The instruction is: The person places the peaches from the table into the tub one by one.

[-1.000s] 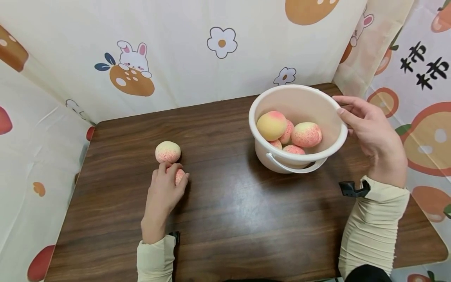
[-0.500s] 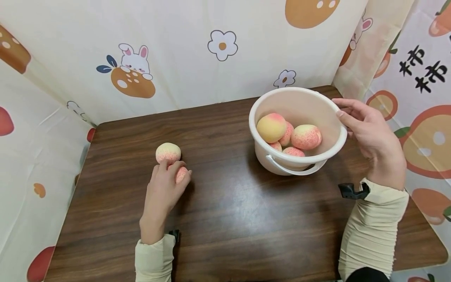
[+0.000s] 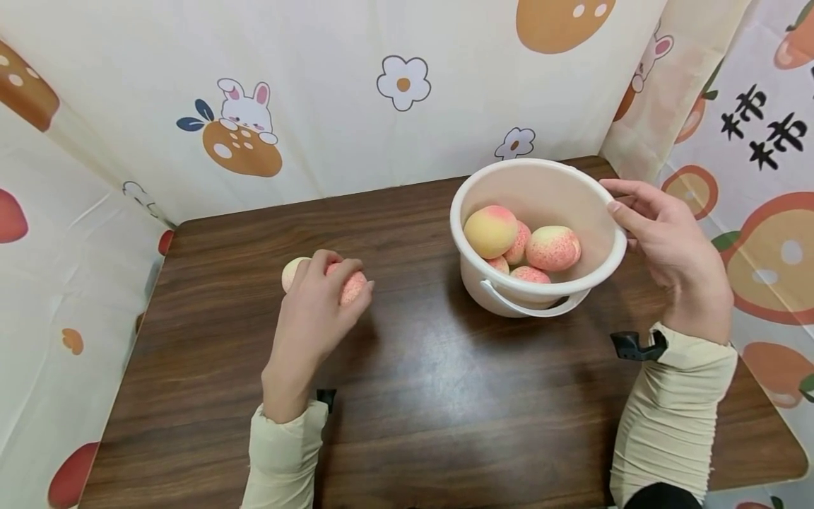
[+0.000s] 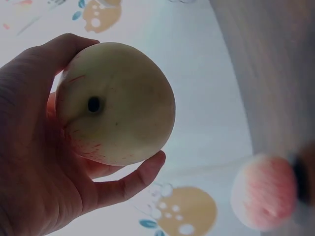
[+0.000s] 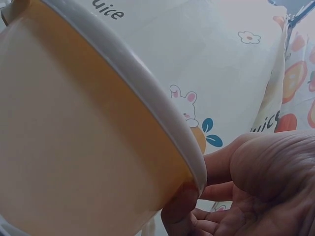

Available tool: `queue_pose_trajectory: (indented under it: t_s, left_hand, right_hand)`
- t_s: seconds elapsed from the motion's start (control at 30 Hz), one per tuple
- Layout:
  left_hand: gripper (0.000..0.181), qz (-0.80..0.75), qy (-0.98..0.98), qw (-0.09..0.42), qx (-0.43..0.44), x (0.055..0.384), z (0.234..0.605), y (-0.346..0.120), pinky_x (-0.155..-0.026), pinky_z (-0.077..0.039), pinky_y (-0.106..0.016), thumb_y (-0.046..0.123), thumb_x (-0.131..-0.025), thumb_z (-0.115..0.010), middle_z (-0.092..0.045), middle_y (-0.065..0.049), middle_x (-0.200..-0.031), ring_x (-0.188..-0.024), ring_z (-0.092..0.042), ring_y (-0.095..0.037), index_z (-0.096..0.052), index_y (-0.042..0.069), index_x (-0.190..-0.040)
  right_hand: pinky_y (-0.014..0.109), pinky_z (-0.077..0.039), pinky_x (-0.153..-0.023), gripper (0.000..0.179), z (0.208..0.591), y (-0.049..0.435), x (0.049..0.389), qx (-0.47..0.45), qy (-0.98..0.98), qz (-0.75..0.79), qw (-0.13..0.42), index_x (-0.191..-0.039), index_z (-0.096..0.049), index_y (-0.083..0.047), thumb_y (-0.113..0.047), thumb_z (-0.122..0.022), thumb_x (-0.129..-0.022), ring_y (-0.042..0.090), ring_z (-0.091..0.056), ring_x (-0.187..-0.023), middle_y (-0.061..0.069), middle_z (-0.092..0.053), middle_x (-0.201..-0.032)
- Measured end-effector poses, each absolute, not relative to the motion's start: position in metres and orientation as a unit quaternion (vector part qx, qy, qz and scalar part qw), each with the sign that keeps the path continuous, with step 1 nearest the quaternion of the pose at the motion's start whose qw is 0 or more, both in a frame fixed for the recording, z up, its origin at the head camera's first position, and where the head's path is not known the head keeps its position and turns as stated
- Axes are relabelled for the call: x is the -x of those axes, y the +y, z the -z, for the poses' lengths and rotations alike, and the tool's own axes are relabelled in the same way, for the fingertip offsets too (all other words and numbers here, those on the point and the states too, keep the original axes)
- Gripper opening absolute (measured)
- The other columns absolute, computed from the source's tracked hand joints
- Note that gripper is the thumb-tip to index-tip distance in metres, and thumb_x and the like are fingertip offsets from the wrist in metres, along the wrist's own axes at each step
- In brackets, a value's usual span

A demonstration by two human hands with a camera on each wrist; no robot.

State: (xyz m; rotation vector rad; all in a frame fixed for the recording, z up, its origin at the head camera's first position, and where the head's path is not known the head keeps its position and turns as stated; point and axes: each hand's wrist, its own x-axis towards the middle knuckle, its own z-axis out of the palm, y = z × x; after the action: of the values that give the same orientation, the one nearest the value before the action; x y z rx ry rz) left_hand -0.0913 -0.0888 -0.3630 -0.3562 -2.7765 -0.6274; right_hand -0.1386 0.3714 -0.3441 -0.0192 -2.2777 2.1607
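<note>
My left hand (image 3: 316, 300) grips a pink-speckled peach (image 3: 352, 284), lifted off the table. In the left wrist view, this peach (image 4: 120, 105) shows a pale underside with a small dark hole, and the fingers curl round it. A second peach (image 3: 294, 271) lies on the table behind that hand, partly hidden by it. My right hand (image 3: 680, 247) pinches the rim of a white bucket (image 3: 467, 263) at its right side, thumb on the rim and fingers outside. Several peaches lie inside the bucket, among them a yellow one (image 3: 490, 232) and a speckled one (image 3: 553, 248).
Both hands are over a dark wood-grain table (image 3: 407, 396). The bucket's handle (image 3: 534, 309) hangs down at its front. A white printed cloth (image 3: 331, 127) stands behind the table, with more printed cloth at the left and right sides.
My left hand has raised the speckled peach from the table and moved it up and to the right, away from the second peach. The right hand and the bucket have stayed in place.
</note>
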Motion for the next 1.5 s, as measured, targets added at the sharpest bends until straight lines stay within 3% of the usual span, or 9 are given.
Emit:
queue_pose_trajectory:
  t_s: [0.2,0.5,0.8,1.13,1.5]
  left_hand:
    - [0.025,0.221,-0.947,0.167,0.162,0.098,0.345,-0.07,-0.073,-0.054,-0.049,0.038,-0.095,-0.068,-0.062,-0.007,-0.119,-0.109,-0.056,-0.032,-0.075,0.024,-0.114]
    - [0.023,0.214,-0.922,0.219,0.236,0.113,0.315,-0.046,-0.074,-0.054,-0.048,0.034,-0.093,-0.07,-0.062,-0.011,-0.115,-0.102,-0.055,-0.033,-0.074,0.02,-0.111]
    - [0.026,0.211,-0.909,0.217,0.288,0.126,0.296,-0.014,-0.077,-0.055,-0.049,0.034,-0.094,-0.067,-0.062,-0.01,-0.117,-0.106,-0.057,-0.033,-0.075,0.021,-0.114]
    - [0.024,0.192,-0.892,0.224,0.342,0.144,0.285,0.016,-0.071,-0.049,-0.038,0.03,-0.094,-0.06,-0.061,-0.007,-0.117,-0.095,-0.052,-0.027,-0.074,0.023,-0.113]
    - [0.022,0.172,-0.882,0.213,0.383,0.155,0.287,0.049,-0.07,-0.053,-0.037,0.033,-0.096,-0.06,-0.061,-0.008,-0.117,-0.097,-0.055,-0.029,-0.069,0.019,-0.11]
  right_hand:
    - [0.017,-0.054,-0.061,0.036,0.345,0.372,0.138,0.003,-0.716,-0.698,-0.001,-0.137,-0.064,-0.014,-0.014,-0.065,-0.102,0.007,-0.069,-0.082,-0.004,-0.072,-0.097]
    - [0.017,-0.055,-0.062,0.037,0.342,0.371,0.14,0.005,-0.723,-0.691,-0.006,-0.139,-0.063,-0.013,-0.016,-0.065,-0.102,0.007,-0.069,-0.083,-0.004,-0.071,-0.098]
    - [0.018,-0.055,-0.061,0.036,0.342,0.371,0.142,0.006,-0.719,-0.695,-0.009,-0.138,-0.063,-0.013,-0.015,-0.066,-0.102,0.007,-0.069,-0.082,-0.004,-0.072,-0.097]
    - [0.018,-0.057,-0.063,0.036,0.344,0.371,0.139,0.004,-0.713,-0.701,-0.005,-0.138,-0.063,-0.012,-0.014,-0.065,-0.102,0.007,-0.071,-0.084,-0.003,-0.072,-0.098]
    - [0.018,-0.057,-0.062,0.035,0.342,0.371,0.139,0.011,-0.711,-0.703,-0.008,-0.137,-0.064,-0.014,-0.013,-0.065,-0.101,0.007,-0.07,-0.083,-0.004,-0.072,-0.098]
